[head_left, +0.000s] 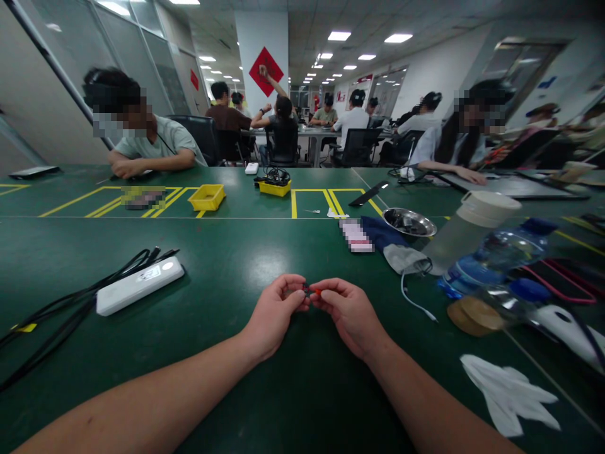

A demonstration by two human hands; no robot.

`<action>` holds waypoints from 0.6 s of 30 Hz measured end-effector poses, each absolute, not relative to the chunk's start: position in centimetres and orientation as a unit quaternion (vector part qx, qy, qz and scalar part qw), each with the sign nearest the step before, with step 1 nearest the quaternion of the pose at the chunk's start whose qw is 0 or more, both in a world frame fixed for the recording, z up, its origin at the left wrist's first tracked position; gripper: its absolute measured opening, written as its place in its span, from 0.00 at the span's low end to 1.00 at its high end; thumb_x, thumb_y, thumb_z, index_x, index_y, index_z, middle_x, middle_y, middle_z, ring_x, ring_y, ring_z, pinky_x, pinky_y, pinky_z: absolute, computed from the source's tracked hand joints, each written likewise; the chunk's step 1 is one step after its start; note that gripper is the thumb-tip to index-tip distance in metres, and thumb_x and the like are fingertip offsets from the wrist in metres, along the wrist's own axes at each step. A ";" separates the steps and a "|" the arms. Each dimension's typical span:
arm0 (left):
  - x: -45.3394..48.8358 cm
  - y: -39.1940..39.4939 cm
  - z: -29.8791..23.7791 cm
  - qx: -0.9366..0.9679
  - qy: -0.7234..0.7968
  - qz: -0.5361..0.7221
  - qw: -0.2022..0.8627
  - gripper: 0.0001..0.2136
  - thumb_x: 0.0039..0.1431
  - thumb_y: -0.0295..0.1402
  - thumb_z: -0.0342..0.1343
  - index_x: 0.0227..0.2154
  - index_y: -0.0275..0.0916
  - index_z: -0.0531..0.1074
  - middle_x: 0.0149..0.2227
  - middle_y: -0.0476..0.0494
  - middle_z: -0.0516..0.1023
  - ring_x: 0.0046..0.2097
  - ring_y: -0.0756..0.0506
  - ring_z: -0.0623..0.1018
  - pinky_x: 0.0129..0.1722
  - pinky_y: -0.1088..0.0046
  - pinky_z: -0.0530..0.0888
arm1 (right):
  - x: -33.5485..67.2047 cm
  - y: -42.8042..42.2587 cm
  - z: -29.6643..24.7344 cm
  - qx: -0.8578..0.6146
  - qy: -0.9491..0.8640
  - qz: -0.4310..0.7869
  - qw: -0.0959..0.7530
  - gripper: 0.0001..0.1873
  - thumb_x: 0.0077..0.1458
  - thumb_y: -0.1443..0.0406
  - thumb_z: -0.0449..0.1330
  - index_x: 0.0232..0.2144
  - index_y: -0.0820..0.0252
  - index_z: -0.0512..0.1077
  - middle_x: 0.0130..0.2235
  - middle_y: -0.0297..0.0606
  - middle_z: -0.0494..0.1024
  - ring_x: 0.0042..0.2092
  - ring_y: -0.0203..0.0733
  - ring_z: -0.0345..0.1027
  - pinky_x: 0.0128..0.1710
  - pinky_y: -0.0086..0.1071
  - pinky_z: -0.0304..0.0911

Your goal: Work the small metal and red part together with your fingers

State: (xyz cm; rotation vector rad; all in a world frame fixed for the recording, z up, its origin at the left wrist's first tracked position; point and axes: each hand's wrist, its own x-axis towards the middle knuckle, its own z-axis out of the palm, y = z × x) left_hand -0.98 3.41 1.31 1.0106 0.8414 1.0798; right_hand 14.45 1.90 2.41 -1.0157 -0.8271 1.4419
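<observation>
My left hand (280, 309) and my right hand (347, 312) meet above the green table (227, 366), fingertips almost touching. Between the right thumb and fingers is a small red piece (317, 293), pinched at its end. A tiny dark piece (307, 292) sits against it, pinched by the left fingertips. Both are largely covered by the fingers, so I cannot make out their kind or whether they are joined.
To the left lie a white device (140, 287) and black cables (70, 299). On the right are a tumbler (466, 230), a water bottle (496, 255), a metal bowl (428, 228) and a crumpled tissue (510, 394). Yellow bins (207, 198) stand farther back, and people sit beyond.
</observation>
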 end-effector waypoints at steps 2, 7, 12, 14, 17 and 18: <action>-1.0 3.4 1.3 0.446 0.373 0.477 0.659 0.12 0.55 0.30 0.58 0.44 0.38 0.70 0.38 0.44 0.74 0.35 0.50 0.76 0.38 0.71 0.73 | 14.4 1.9 2.4 -0.430 -0.358 0.610 0.561 0.05 0.46 0.67 0.65 0.29 0.61 0.76 0.33 0.39 0.78 0.35 0.40 0.72 0.42 0.39 0.66; -0.9 3.4 1.5 0.443 0.380 0.473 0.659 0.12 0.56 0.29 0.57 0.44 0.37 0.70 0.37 0.45 0.73 0.35 0.50 0.76 0.38 0.71 0.73 | 14.4 1.9 2.1 -0.440 -0.376 0.589 0.564 0.06 0.44 0.67 0.66 0.30 0.60 0.76 0.34 0.37 0.78 0.34 0.39 0.72 0.40 0.37 0.66; -0.9 3.5 1.5 0.453 0.385 0.466 0.655 0.13 0.56 0.30 0.56 0.45 0.37 0.71 0.36 0.45 0.73 0.34 0.51 0.75 0.36 0.73 0.73 | 14.5 2.0 2.1 -0.421 -0.340 0.619 0.569 0.05 0.47 0.66 0.65 0.29 0.62 0.77 0.34 0.39 0.78 0.35 0.40 0.72 0.41 0.38 0.66; -0.9 3.6 1.4 0.452 0.380 0.468 0.657 0.13 0.57 0.30 0.56 0.45 0.37 0.71 0.36 0.45 0.73 0.35 0.51 0.75 0.37 0.73 0.73 | 14.6 2.0 2.2 -0.417 -0.338 0.624 0.568 0.05 0.47 0.67 0.64 0.29 0.62 0.77 0.34 0.40 0.79 0.35 0.40 0.72 0.42 0.39 0.66; -0.9 3.6 1.2 0.446 0.372 0.471 0.664 0.13 0.57 0.30 0.56 0.45 0.37 0.71 0.37 0.44 0.73 0.35 0.50 0.76 0.38 0.72 0.73 | 14.6 2.0 2.1 -0.419 -0.342 0.624 0.564 0.04 0.46 0.68 0.64 0.29 0.62 0.77 0.34 0.40 0.79 0.35 0.40 0.73 0.43 0.39 0.67; -0.9 3.6 1.2 0.443 0.371 0.471 0.666 0.12 0.57 0.29 0.56 0.45 0.37 0.71 0.37 0.44 0.74 0.35 0.50 0.76 0.38 0.72 0.73 | 14.6 2.0 2.1 -0.419 -0.344 0.623 0.563 0.04 0.46 0.68 0.64 0.29 0.62 0.77 0.34 0.40 0.79 0.35 0.40 0.73 0.43 0.39 0.67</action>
